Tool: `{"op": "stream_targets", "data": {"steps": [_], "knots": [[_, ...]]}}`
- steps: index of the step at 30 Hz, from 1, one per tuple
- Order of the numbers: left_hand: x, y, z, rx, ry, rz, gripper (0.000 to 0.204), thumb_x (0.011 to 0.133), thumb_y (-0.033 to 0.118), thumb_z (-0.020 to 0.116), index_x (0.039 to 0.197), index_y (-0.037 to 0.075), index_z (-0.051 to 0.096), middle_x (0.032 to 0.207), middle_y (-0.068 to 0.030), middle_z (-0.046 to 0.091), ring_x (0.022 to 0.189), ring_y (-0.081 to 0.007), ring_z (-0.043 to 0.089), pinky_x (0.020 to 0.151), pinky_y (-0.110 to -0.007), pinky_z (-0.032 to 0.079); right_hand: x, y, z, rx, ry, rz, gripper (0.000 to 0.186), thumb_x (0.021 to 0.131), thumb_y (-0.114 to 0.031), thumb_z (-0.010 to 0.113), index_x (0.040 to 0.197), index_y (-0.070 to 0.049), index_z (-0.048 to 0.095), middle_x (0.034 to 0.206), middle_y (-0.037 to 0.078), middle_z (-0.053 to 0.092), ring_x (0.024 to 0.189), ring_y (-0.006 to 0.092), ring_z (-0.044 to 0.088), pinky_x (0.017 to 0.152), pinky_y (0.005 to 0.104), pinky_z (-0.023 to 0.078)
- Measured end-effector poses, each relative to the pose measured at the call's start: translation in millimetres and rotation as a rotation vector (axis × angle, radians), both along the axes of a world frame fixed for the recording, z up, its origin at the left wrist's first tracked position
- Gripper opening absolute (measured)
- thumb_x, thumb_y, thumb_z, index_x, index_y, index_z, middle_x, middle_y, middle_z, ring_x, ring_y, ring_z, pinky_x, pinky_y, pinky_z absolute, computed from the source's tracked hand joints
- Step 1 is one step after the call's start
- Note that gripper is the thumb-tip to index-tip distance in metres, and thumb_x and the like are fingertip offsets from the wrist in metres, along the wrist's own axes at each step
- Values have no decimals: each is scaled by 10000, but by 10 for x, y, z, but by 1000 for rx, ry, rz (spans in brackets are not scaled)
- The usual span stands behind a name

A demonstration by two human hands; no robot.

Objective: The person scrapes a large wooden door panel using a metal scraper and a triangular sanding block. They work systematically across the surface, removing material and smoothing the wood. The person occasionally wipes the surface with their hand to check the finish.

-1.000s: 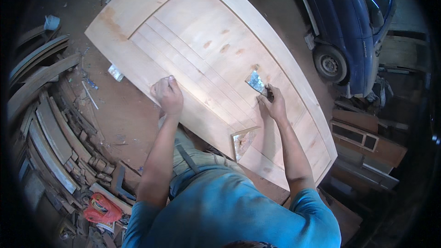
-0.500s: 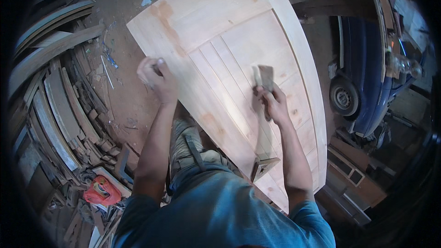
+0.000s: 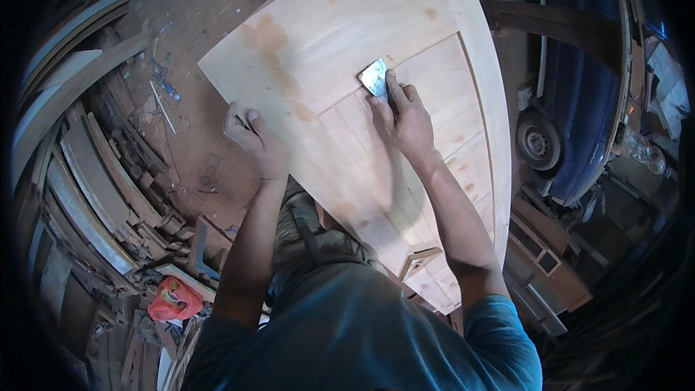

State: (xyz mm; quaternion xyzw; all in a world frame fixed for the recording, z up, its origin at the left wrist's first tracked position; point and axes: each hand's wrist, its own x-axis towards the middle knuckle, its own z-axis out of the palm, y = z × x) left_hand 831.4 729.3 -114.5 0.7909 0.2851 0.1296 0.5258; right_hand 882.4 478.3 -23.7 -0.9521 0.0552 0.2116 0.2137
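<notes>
A pale wooden panelled door [image 3: 347, 22] lies before me, with brownish filler patches over knots and joints. In my right hand [image 3: 411, 119] is a putty knife [image 3: 374, 78], its bright metal blade against or just above the door near a panel joint. My left hand [image 3: 253, 143] is at the door's left edge, fingers curled and thumb up; whether something is inside them is hidden. A small wooden piece [image 3: 420, 262] rests on the door's near end.
Stacked boards and curved wood offcuts [image 3: 94, 166] fill the left side. A red plastic bag [image 3: 175, 298] lies among scraps at lower left. At right stands a blue vehicle [image 3: 579, 72] beyond the door. A wooden frame [image 3: 550, 257] lies at lower right.
My right hand has carried the putty knife up and left across the door, and its blade now faces up. My left hand has shifted slightly down. The view has shifted a little.
</notes>
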Motion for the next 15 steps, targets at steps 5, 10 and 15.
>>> {"op": "stream_targets", "data": {"steps": [5, 10, 15], "knots": [[-12, -6, -32, 46, -6, -2, 445, 1095, 204, 510, 1423, -84, 424, 1380, -291, 457, 1258, -428, 485, 1107, -521, 394, 106, 66, 128, -71, 140, 69, 659, 1003, -402, 656, 1488, 22, 514, 1031, 234, 686, 920, 401, 711, 810, 488, 587], [9, 18, -25, 191, 13, -59, 447, 1091, 216, 522, 1418, -75, 432, 1395, -304, 440, 1279, -455, 460, 1113, -553, 376, 280, 64, 396, -166, 204, 186, 618, 993, -373, 664, 1464, 5, 535, 960, 218, 699, 876, 392, 720, 797, 490, 594], [22, 8, -40, 171, -10, -38, 436, 1090, 213, 520, 1414, -67, 438, 1400, -300, 437, 1312, -461, 427, 1124, -583, 352, 433, 9, 619, -318, 166, 365, 549, 981, -318, 706, 1467, -93, 586, 1079, 194, 707, 935, 375, 725, 810, 470, 605]]}}
